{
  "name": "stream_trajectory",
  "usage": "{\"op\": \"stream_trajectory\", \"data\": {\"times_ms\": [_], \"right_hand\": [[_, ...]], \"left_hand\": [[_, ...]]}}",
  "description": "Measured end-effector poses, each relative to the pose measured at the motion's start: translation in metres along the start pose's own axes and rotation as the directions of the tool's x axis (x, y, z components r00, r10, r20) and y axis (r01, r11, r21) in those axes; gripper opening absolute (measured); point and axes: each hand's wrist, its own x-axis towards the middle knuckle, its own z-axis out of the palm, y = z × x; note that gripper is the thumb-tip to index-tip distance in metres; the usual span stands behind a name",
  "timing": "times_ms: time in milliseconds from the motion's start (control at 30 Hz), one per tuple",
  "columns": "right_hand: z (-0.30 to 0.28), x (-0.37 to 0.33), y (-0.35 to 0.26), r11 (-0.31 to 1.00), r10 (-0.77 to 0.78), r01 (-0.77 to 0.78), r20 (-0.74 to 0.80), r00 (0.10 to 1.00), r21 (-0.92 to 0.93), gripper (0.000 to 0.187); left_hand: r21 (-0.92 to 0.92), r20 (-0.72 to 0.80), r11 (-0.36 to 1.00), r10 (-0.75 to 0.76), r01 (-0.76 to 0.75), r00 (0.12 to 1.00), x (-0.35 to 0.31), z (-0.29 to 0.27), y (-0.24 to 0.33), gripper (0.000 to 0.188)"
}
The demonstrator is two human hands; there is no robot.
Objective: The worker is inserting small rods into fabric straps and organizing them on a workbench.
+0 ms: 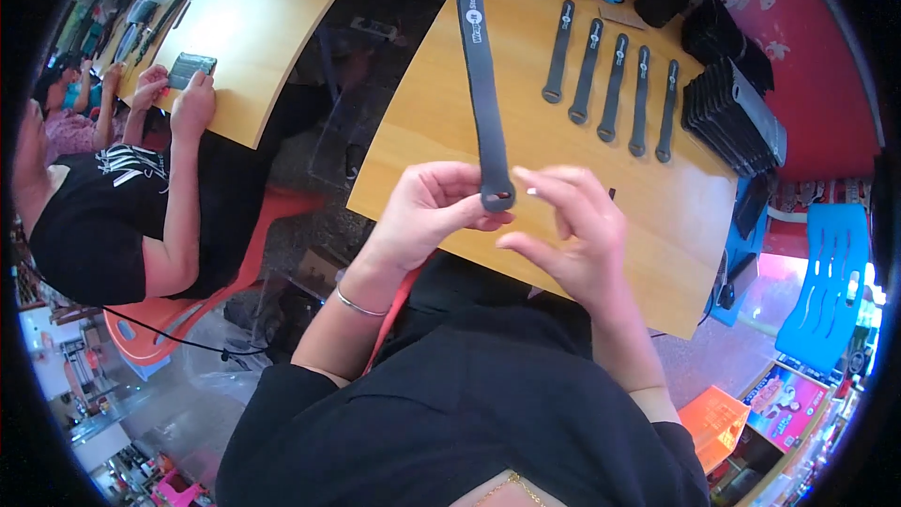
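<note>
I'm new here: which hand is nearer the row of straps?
Right. In view, the right hand is just below the row of straps; the left hand lies farther, lower left.

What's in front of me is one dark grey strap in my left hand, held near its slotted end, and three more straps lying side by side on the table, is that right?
Not quite: the head view shows five more straps on the table, not three. Your left hand does hold one dark grey strap near its slotted end.
</note>
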Motion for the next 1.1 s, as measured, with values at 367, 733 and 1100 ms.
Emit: {"op": "stream_trajectory", "data": {"times_ms": [367, 733, 1100], "right_hand": [[0.03, 0.006, 0.022, 0.974, -0.041, 0.066, -0.116, 0.992, 0.218, 0.021], [-0.023, 0.017, 0.012, 0.951, 0.007, 0.077, -0.271, 0.963, 0.299, 0.008], [-0.015, 0.017, -0.014, 0.965, -0.253, 0.259, 0.103, 0.962, -0.048, 0.048]], "left_hand": [[0.071, -0.054, 0.993, 0.099, -0.095, 0.994, 0.002, 0.008, -0.004, 0.019], [0.725, 0.07, 0.614, 0.385, -0.312, 0.92, -0.011, -0.008, -0.01, 0.014], [0.058, 0.087, 0.997, -0.064, 0.06, 0.994, -0.012, -0.002, -0.013, 0.015]]}}
